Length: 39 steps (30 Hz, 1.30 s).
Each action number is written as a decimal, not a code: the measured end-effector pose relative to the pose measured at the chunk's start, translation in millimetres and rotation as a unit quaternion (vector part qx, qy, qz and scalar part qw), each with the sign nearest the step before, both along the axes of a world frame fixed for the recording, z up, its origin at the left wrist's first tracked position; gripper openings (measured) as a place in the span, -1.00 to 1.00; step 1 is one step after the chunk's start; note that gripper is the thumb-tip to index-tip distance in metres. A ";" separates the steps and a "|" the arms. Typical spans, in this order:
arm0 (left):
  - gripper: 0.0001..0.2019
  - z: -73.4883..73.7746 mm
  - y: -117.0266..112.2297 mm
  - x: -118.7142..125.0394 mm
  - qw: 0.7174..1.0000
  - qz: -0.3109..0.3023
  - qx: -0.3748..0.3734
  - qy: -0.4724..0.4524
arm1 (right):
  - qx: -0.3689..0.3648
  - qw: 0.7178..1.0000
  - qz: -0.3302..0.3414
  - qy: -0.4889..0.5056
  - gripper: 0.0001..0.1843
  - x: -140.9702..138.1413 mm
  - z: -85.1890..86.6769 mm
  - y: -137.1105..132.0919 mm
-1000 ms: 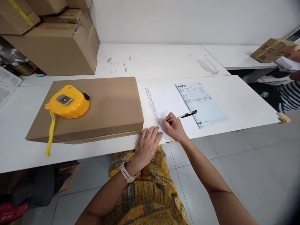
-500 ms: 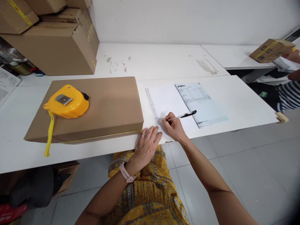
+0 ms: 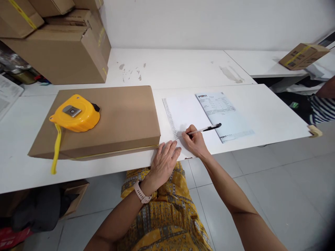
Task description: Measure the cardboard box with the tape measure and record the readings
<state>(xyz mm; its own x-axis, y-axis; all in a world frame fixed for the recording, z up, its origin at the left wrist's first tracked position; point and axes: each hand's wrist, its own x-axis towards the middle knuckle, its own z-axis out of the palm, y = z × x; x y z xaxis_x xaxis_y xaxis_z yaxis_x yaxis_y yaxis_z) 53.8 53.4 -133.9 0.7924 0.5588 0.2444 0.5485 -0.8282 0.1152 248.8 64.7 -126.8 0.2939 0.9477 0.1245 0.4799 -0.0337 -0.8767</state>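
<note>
Fingers [image 3: 193,128] of the right hand [image 3: 195,143] grip a pen [image 3: 209,128], its long axis slanting, tip leftward at white paper [image 3: 187,111]; left hand [image 3: 164,159] open, flat.

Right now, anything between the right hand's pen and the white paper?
Nothing visible: the right hand holds the pen, tip at the near left of the white paper; the left hand lies alongside, not between.

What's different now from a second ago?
The co-worker's hand seen at the small carton on the far right has left view. The right hand and its pen shifted very slightly right. The left hand, notebook, large box and tape measure stayed put.
</note>
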 end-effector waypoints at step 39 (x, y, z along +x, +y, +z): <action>-0.24 162.6 74.0 -147.4 0.865 0.314 -0.118 -0.373 | 0.289 0.942 -0.117 -0.127 -0.67 -28.0 59.2 4.7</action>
